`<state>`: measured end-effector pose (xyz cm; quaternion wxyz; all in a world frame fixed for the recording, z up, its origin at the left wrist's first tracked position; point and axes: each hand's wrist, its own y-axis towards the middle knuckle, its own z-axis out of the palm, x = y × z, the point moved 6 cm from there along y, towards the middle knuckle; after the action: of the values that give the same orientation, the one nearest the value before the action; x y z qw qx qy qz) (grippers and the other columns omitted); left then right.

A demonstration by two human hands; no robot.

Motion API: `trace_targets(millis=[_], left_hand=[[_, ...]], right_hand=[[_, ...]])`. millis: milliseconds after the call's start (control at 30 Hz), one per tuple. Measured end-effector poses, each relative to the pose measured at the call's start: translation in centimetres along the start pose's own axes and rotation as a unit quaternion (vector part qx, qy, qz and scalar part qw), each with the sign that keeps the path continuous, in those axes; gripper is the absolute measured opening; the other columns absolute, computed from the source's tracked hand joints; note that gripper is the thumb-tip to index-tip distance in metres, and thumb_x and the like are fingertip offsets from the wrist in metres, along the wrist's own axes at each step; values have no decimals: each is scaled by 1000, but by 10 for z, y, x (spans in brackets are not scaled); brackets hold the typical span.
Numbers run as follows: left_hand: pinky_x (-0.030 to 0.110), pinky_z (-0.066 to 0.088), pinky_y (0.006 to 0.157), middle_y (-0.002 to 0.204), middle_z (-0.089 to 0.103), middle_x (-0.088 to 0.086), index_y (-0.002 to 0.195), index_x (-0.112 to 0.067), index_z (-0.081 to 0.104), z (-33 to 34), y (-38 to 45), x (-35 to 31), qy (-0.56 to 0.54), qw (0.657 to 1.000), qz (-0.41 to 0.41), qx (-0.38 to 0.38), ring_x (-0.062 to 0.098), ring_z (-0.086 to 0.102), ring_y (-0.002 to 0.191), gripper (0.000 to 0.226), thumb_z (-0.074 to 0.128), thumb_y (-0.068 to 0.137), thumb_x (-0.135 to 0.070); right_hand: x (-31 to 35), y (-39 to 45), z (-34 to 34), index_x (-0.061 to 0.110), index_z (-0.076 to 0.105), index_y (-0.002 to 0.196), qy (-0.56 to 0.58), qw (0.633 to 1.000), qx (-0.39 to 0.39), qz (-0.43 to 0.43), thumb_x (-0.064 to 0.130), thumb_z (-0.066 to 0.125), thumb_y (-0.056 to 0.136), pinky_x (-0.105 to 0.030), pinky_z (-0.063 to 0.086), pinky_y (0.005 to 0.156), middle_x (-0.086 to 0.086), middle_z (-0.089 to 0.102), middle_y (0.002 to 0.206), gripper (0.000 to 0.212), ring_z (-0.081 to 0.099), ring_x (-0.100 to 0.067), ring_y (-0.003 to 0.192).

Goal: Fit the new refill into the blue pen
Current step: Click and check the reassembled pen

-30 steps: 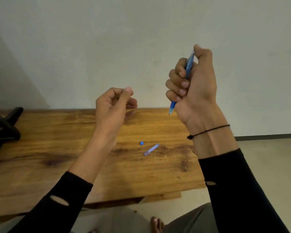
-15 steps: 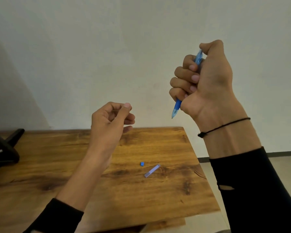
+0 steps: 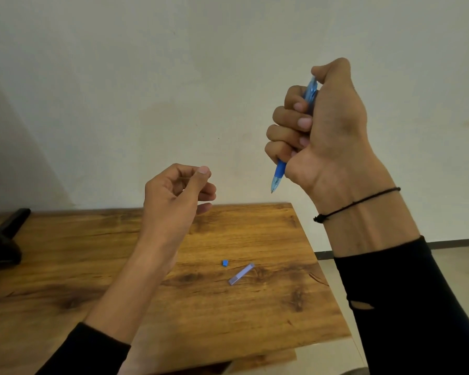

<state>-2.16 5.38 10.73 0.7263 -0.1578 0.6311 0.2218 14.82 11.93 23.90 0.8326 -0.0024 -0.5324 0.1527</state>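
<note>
Since the earlier frames, both hands have risen in the view and the desk now sits lower in it; the right hand has come slightly nearer the camera, and the two small items on the desk have kept their places.

Right hand: raised well above the desk, in front of the pale wall. Its grip is closed in a fist around the blue pen. The four fingers wrap the barrel, and the thumb presses down on the upper end. The pen is tilted, tip pointing down and slightly left. Only the lower blue section, the clear tip and a short length of barrel near the thumb are visible; the remainder is hidden inside the fist. A thin black cord bracelet circles the wrist above a black sleeve.

Left hand: held above the far edge of the desk, lower than the right hand and well apart from the pen. The fingers are curled loosely, with the thumb tip meeting the index finger. Whether this grip holds anything cannot be told.

Desk surface: a small blue piece lies near the middle right. Just beside it, to the right, lies a short pale violet strip, set diagonally. The two items do not touch. A dark object sits at the left edge of the desk.
</note>
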Motion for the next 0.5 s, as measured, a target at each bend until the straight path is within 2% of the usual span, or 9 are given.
trace_targets(millis=[500], left_hand=[[19,63,66,79,80,-2,102,-14,77,3,-2,5,2,1000,-10,2,7,78,76,15,71,104,-28]], right_hand=[[-5,2,0,19,32,61,-11,1000,7,11,45,36,105,-22,14,41,5,22,52,52,11,-11,43]])
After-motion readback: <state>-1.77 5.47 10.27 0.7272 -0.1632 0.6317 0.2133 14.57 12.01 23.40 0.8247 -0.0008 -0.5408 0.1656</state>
